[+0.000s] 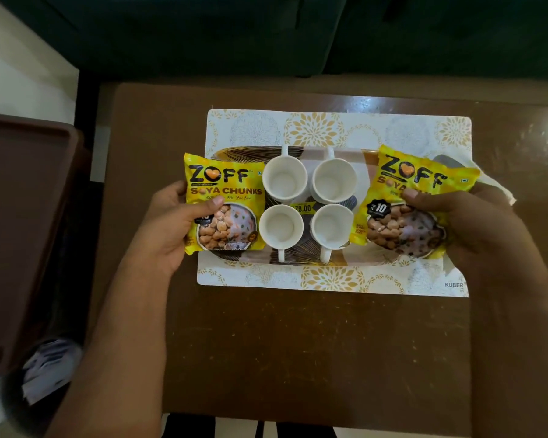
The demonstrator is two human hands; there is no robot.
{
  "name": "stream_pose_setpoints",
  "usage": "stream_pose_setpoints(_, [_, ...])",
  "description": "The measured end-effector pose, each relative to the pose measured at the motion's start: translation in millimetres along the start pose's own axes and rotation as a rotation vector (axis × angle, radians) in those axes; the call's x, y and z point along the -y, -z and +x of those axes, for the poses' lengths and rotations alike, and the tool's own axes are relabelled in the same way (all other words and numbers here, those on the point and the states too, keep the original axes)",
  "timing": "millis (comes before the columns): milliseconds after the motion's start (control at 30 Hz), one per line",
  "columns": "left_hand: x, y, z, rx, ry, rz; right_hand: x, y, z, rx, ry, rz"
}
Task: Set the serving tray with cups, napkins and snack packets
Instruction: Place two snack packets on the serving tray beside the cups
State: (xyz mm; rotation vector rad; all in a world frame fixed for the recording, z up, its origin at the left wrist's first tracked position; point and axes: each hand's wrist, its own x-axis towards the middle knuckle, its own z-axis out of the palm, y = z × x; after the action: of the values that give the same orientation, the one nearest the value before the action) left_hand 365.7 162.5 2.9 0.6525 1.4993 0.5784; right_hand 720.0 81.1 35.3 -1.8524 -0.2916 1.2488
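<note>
A patterned serving tray [332,259] lies on a white and gold placemat [314,128]. Several empty white cups stand in the tray's middle, the back left one [284,178] and front right one [331,226] among them. My left hand [168,222] grips a yellow soya chunks packet [223,203] over the tray's left end. My right hand [475,226] grips a second yellow packet [408,200] over the tray's right end. A white napkin [503,192] peeks out behind my right hand.
The placemat rests on a brown wooden table [298,343]. A dark brown tray-like surface [23,232] stands to the left, with white papers [51,365] on the floor below it. A dark green sofa [266,33] runs behind the table.
</note>
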Motion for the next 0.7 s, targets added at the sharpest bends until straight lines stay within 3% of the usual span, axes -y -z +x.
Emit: stream_pose_setpoints(700, [10.0,-14.0,-9.6,-0.106,-0.124,0.052,-3.3,23.2,12.3,0.031,0.02,-0.097])
